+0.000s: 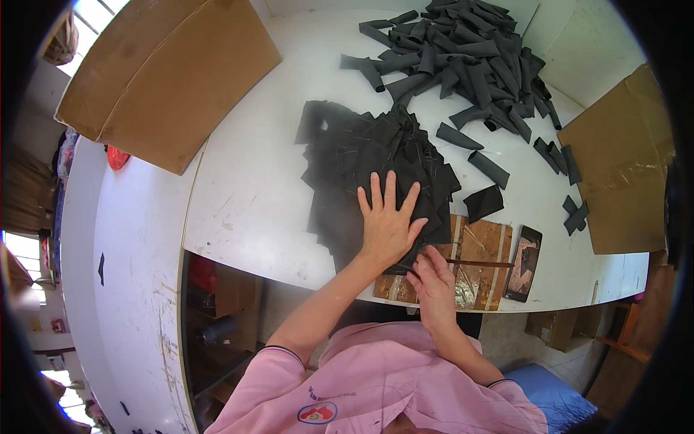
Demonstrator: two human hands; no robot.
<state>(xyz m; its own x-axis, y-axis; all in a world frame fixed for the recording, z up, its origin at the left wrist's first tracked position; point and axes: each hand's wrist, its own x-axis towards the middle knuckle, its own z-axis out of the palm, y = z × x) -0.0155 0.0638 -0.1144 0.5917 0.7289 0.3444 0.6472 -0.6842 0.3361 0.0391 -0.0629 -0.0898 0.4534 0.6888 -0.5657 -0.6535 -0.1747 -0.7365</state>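
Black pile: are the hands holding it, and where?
Left hand lies flat atop the black pile; right hand is at its near edge, grip unclear.

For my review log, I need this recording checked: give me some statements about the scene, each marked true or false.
1. The left hand rests with spread fingers on the pile of black pieces. True.
2. The phone lies left of the brown board. False: the phone lies to the right of the brown board.
3. The heap of dark grey tubes lies beyond the black pile. True.
4. The right hand is in the heap of tubes. False: the right hand is at the near edge of the black pile.
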